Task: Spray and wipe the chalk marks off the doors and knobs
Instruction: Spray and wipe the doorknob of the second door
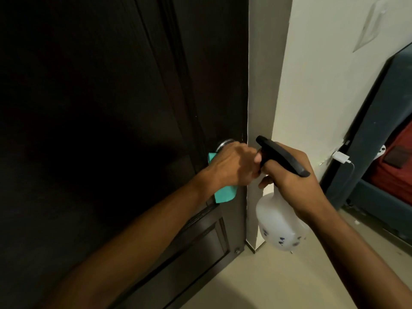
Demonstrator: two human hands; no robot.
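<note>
Door (111,108) panel very dark across the left half; surface detail and any chalk marks cannot be made out. Door knob (224,143) mostly covered: only a metal arc shows at 11 o'clock of the left hand (234,165). Left fingers curl over the knob with a teal cloth (225,194) beneath them; cloth corners emerge at 9 o'clock and 6 o'clock of the hand, the middle hidden. Fingertips not visible, so contact with the metal itself cannot be told. Right hand (294,179) wraps the neck of a white spray bottle (278,226), thumb and fingers closed round it below the black trigger head (281,156); nozzle points toward 10 o'clock, just beside the left knuckles. Whether a finger rests on the trigger is unclear. Bottle body hangs at 6 o'clock of the hand, in front of the pale door frame (260,97). Door edge meets the frame directly at 3 o'clock of the knob. Pale floor (267,282) open at 6 o'clock. White charger (340,157) plugged into the wall (323,74) at 3 o'clock; dark furniture edge (367,130) beyond, cut off by the frame border.
</note>
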